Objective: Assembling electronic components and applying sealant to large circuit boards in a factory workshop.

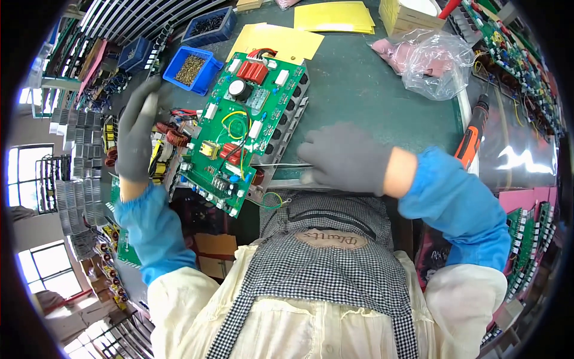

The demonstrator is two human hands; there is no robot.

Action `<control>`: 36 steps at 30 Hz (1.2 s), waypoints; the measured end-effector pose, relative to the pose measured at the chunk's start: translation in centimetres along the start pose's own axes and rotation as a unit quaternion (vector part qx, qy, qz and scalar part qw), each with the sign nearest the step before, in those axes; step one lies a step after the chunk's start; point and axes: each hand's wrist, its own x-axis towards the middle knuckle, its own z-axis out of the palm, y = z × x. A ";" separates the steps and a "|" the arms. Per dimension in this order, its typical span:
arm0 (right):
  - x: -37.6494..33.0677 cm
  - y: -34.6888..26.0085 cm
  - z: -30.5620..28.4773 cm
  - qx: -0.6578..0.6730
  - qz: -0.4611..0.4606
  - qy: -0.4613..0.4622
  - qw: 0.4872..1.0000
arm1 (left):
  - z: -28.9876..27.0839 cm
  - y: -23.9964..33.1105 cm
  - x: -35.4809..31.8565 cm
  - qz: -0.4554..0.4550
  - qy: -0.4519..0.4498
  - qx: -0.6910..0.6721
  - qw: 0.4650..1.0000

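A green circuit board (pixel 224 128) lies slanted on a metal heatsink (pixel 293 116), carrying red blocks, a round black-and-white capacitor and loose yellow-green wires. My left hand (pixel 137 131), in a dark grey glove, is raised at the board's left with its fingers stretched out, slightly blurred. It appears to hold nothing. My right hand (pixel 347 157), gloved the same way, is closed around slim metal tweezers (pixel 284 164). Their tips point left at the board's lower right edge; whether they touch it I cannot tell. A yellow-green wire with a ring terminal (pixel 287 200) hangs below them.
A blue bin of brass-coloured screws (pixel 191 70) stands beyond my left hand, with a bin of dark parts (pixel 209 27) behind. Yellow sheets (pixel 335 17) lie at the back. An orange-black electric screwdriver (pixel 472 134) and a clear plastic bag (pixel 436 66) are at the right.
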 end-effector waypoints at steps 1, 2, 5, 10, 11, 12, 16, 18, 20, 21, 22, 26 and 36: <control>0.5 -0.6 0.8 -0.066 0.035 0.001 0.997 | -1.1 -1.2 -1.9 -0.048 0.006 0.011 0.999; 0.9 -1.0 1.0 -0.074 0.041 -0.001 0.996 | -1.9 -2.2 -3.8 -0.093 0.009 0.018 0.995; 1.2 -0.9 2.7 -0.106 0.041 -0.009 0.993 | -0.8 -5.8 -9.0 -0.109 -0.060 0.037 0.992; 0.3 -2.6 2.2 -0.036 0.043 -0.008 0.998 | 2.3 -10.8 -13.5 -0.054 -0.082 -0.013 0.995; -0.4 -2.8 2.3 0.030 0.048 0.019 0.998 | 2.8 -11.7 -13.3 -0.050 -0.062 0.006 0.997; -0.8 -3.1 2.5 0.021 0.055 0.022 0.998 | 2.9 -11.8 -13.0 -0.034 -0.075 -0.004 0.997; -2.5 -3.5 3.6 0.185 0.074 0.021 0.980 | 2.5 -14.6 -12.1 -0.002 -0.109 0.009 0.994; -2.9 -3.2 4.6 0.274 0.053 0.074 0.957 | 2.7 -15.0 -12.0 0.001 -0.119 -0.011 0.993; -3.1 -3.0 5.2 0.321 0.051 0.088 0.942 | 2.9 -15.3 -11.8 0.052 -0.109 0.055 0.991; -3.1 -3.0 5.3 0.370 0.042 0.094 0.923 | 3.1 -15.2 -12.2 0.011 -0.100 0.001 0.995; -3.1 -3.3 5.2 0.374 0.035 0.089 0.922 | 3.0 -15.6 -12.9 -0.034 -0.085 -0.049 0.995; -5.5 -3.9 4.7 0.571 0.127 0.213 0.782 | 8.2 -9.5 -14.3 0.124 -0.076 0.173 0.974; -8.5 0.7 5.2 0.159 0.234 0.524 0.803 | 15.0 -1.3 -13.9 0.043 -0.296 -0.169 0.939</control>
